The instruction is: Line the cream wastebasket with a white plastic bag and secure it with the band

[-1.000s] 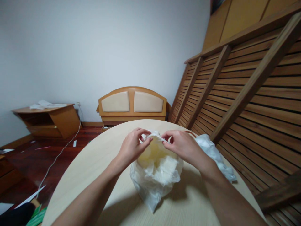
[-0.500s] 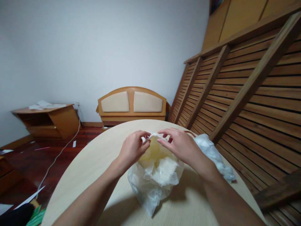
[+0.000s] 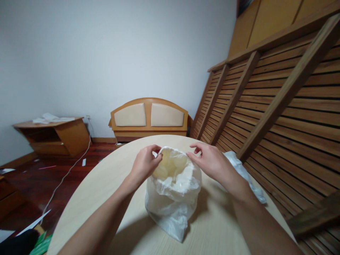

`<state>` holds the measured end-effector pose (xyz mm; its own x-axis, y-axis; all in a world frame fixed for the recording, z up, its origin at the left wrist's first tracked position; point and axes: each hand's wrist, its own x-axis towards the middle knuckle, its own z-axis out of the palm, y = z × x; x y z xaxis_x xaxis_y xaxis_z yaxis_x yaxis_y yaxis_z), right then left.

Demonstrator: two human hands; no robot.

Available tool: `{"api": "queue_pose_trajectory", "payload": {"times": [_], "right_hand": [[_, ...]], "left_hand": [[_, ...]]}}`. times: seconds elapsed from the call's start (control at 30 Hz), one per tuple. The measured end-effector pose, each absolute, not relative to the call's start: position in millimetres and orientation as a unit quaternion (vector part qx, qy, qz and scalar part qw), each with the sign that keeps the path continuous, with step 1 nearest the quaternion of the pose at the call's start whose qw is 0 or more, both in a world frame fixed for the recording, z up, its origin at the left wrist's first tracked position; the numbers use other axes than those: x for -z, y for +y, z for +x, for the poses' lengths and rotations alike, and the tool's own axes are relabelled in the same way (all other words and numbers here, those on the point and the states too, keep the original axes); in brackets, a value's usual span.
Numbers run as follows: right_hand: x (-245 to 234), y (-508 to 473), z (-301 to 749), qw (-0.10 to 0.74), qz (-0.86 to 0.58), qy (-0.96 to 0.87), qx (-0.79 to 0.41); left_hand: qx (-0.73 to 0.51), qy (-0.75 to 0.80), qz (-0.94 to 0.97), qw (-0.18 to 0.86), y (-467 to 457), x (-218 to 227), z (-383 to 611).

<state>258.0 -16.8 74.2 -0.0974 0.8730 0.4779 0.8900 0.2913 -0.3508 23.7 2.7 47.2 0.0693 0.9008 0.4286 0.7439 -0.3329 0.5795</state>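
A thin white plastic bag [image 3: 174,207] stands on the round table with its mouth facing up. Something pale yellow and translucent [image 3: 168,164] shows inside it; whether this is a container or contents I cannot tell. My left hand [image 3: 145,163] pinches the left side of the bag's rim between thumb and fingers. On the opposite side is my right hand [image 3: 209,159], its thumb tip at the rim and its index finger lifted away from the thumb. The bag's lower corner droops toward me.
Another whitish plastic bundle [image 3: 245,177] lies at the right edge of the pale round table [image 3: 106,198]. Wooden slatted panels [image 3: 265,99] lean on the right. Behind are a headboard [image 3: 148,115] and a low cabinet [image 3: 66,136]. A white cable [image 3: 66,175] crosses the floor.
My hands have moved apart along the rim, and the bag's mouth is wider and rounder. The right hand's fingers have spread from the rim. The drooping corner has shifted right.
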Motion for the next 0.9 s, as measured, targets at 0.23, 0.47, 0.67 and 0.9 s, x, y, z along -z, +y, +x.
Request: {"api": "queue_pose_trajectory", "payload": {"times": [0.23, 0.47, 0.67, 0.9], "right_hand": [[-70.8, -15.9, 252.9, 0.265, -0.616, -0.740, -0.046], [-60.5, 2.5, 253.6, 0.308, -0.611, -0.726, -0.065], [-46.9, 19.4, 256.3, 0.330, -0.611, -0.716, -0.065], [-35.6, 32.1, 260.1, 0.353, -0.609, -0.704, -0.097]], "left_hand": [[-0.401, 0.573, 0.698, 0.156, 15.4, -39.1, 18.0], [-0.420, 0.561, 0.663, 0.263, 18.6, -32.8, 21.2], [-0.424, 0.555, 0.655, 0.290, 24.3, -25.9, 25.4], [-0.404, 0.500, 0.714, 0.278, 15.6, -35.3, 21.4]]}}
